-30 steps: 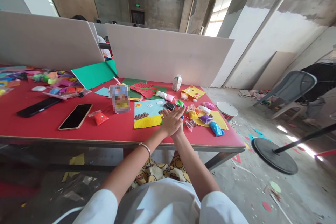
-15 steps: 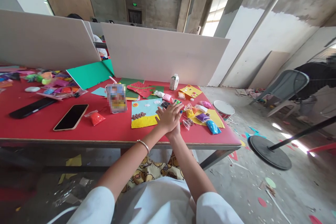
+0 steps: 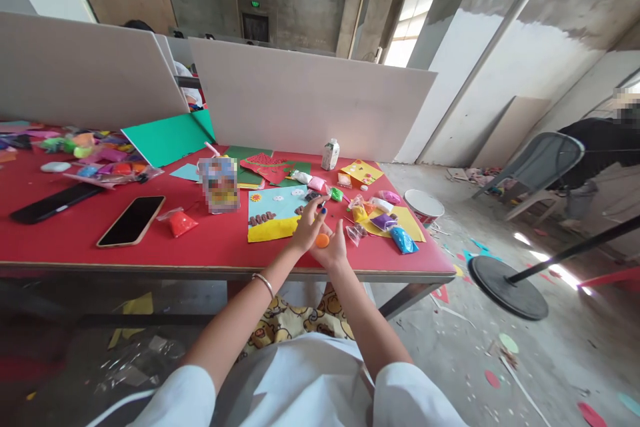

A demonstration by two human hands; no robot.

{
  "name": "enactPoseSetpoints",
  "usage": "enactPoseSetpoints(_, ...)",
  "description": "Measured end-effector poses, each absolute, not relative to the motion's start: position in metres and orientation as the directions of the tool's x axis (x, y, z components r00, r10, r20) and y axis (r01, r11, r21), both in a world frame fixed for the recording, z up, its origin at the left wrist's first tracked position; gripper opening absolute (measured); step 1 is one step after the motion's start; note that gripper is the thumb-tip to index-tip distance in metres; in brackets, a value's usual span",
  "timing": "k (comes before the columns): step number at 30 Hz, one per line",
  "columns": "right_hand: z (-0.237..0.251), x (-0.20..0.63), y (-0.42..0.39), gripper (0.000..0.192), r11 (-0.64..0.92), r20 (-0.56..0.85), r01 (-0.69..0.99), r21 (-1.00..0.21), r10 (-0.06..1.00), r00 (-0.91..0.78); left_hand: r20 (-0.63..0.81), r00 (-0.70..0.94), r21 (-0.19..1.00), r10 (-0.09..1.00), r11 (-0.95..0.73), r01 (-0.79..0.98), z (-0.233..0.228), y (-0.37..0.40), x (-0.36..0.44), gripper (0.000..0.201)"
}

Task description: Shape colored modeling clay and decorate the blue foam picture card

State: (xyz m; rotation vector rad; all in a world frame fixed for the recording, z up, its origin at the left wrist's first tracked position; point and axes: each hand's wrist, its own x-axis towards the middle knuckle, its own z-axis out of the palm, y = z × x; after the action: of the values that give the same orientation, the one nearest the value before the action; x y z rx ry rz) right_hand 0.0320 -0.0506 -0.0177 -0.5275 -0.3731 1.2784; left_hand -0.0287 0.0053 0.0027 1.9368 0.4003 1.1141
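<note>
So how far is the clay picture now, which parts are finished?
Done: the picture card already has a yellow strip, brown pieces, a small sun and white shapes. In hand: an orange clay ball lies on the right hand, with the left hand just above it. Left: the ball is not on the card, and several clay bags lie beside it.
</note>
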Motion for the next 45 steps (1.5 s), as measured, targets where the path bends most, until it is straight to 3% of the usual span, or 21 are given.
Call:
enactPoseSetpoints(3,-0.015,0.045,-0.059,0.07,0.158,-0.074,-0.833,-0.53,0.97,0.231,0.629,0.657,0.646,0.415,-0.749,-0.145,0.004,0.012,-0.047,0.038)
enactPoseSetpoints(7,-0.014,0.049,-0.065,0.07,0.181,-0.023,-0.804,-0.567,0.972,0.235,0.588,0.75,0.495,0.303,-0.868,-0.037,-0.008,0.009,-0.063,0.047)
enactPoseSetpoints(11,-0.018,0.05,-0.065,0.072,0.205,0.035,-0.776,-0.596,0.973,0.23,0.58,0.735,0.504,0.351,-0.863,0.014,-0.017,0.002,-0.062,0.047)
enactPoseSetpoints(21,-0.026,0.063,-0.067,0.064,0.247,0.024,-0.765,-0.595,0.957,0.291,0.601,0.688,0.585,0.407,-0.81,-0.032,-0.018,-0.015,-0.05,0.037)
enactPoseSetpoints(29,-0.027,0.07,-0.065,0.066,0.32,0.048,-0.689,-0.651,0.922,0.383,0.517,0.691,0.738,0.505,-0.672,-0.061,-0.002,-0.019,-0.048,0.01)
enactPoseSetpoints(33,-0.027,0.077,-0.071,0.055,0.285,0.063,-0.364,-0.887,0.855,0.514,0.487,0.62,0.804,0.615,-0.593,-0.044,-0.001,-0.01,-0.052,0.01)
enactPoseSetpoints(36,-0.026,0.085,-0.08,0.044,0.168,0.106,-0.066,-0.984,0.831,0.546,0.381,0.66,0.82,0.648,-0.566,0.082,-0.008,-0.003,-0.054,0.01)
enactPoseSetpoints(38,-0.025,0.093,-0.086,0.044,0.097,0.148,0.121,-0.988,0.827,0.542,0.33,0.687,0.777,0.648,-0.6,0.193,-0.015,0.0,-0.054,0.01)
enactPoseSetpoints(40,-0.026,0.1,-0.09,0.045,0.057,0.195,0.26,-0.964,0.816,0.545,0.367,0.699,0.667,0.614,-0.697,0.263,-0.022,0.001,-0.053,0.012)
enactPoseSetpoints(43,-0.026,0.112,-0.094,0.04,0.031,0.254,0.38,-0.925,0.793,0.554,0.478,0.692,0.5,0.541,-0.815,0.292,-0.029,0.001,-0.053,0.016)
enactPoseSetpoints(45,-0.026,0.118,-0.096,0.034,0.03,0.282,0.422,-0.906,0.786,0.551,0.524,0.677,0.451,0.516,-0.843,0.293,-0.03,0.0,-0.055,0.019)
